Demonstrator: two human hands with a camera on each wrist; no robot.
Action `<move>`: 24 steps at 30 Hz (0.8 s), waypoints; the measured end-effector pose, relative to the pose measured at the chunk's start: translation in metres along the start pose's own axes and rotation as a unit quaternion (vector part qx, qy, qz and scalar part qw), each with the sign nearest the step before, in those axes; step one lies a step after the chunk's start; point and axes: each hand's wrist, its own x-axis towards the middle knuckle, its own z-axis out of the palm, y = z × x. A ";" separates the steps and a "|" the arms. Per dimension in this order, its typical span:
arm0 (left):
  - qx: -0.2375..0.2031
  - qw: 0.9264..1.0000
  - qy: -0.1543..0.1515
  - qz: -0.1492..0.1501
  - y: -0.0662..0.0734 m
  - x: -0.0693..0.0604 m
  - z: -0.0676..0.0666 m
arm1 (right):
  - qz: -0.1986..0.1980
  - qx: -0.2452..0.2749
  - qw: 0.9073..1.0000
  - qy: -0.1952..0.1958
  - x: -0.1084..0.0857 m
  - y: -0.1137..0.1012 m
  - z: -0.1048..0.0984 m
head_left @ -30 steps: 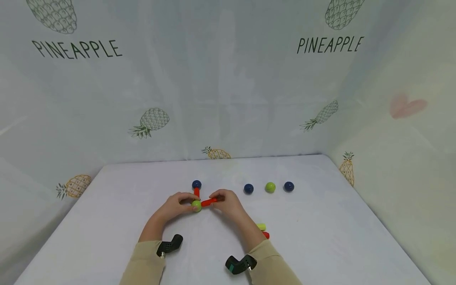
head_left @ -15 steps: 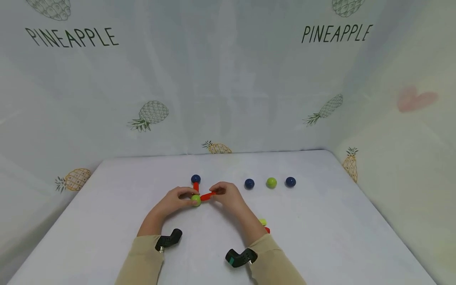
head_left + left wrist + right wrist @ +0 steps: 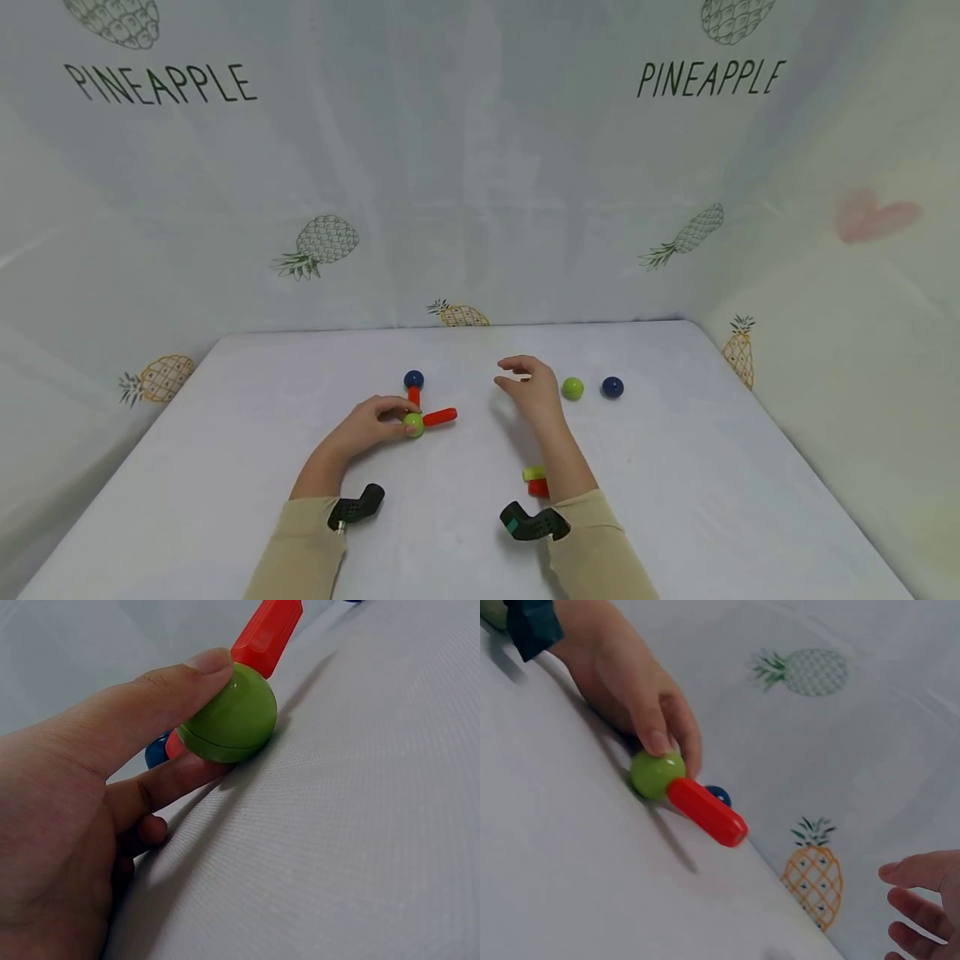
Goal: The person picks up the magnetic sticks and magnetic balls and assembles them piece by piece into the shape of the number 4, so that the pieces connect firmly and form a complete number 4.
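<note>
My left hand point(image 3: 369, 429) pinches a green ball point(image 3: 241, 716) between thumb and fingers, low over the white cloth. Two red sticks are joined to that ball. One red stick point(image 3: 439, 417) points right with its outer end bare. The other red stick point(image 3: 414, 397) points away and carries a dark blue ball point(image 3: 413, 379) at its far end. My right hand point(image 3: 534, 390) hovers further right, thumb and fingers spread apart and nothing seen between them. In the right wrist view the right hand's fingers point(image 3: 922, 892) show at the lower right edge.
A loose green ball point(image 3: 572, 388) and a loose blue ball point(image 3: 612, 387) lie to the right of my right hand. Beside my right forearm are a yellow-green stick point(image 3: 534, 473) and a red piece point(image 3: 538, 488), partly covered. A pineapple-print curtain point(image 3: 480, 167) rises behind the table.
My right hand has let go of the right-pointing red stick and moved right. The nearest loose blue ball is now hidden behind that hand. My left hand keeps its pinch on the green ball.
</note>
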 end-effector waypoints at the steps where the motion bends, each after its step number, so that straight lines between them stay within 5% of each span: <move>1: 0.002 1.000 0.000 0.000 0.001 0.000 0.000 | 0.010 -0.003 1.000 0.005 0.001 0.001 -0.003; 10: -0.001 1.000 0.001 -0.003 0.001 0.000 -0.001 | 0.084 -0.035 0.996 0.006 0.005 0.012 -0.015; 24: 0.008 1.000 -0.001 -0.001 -0.002 0.000 0.000 | 0.110 -0.037 0.993 -0.006 0.003 0.029 -0.015</move>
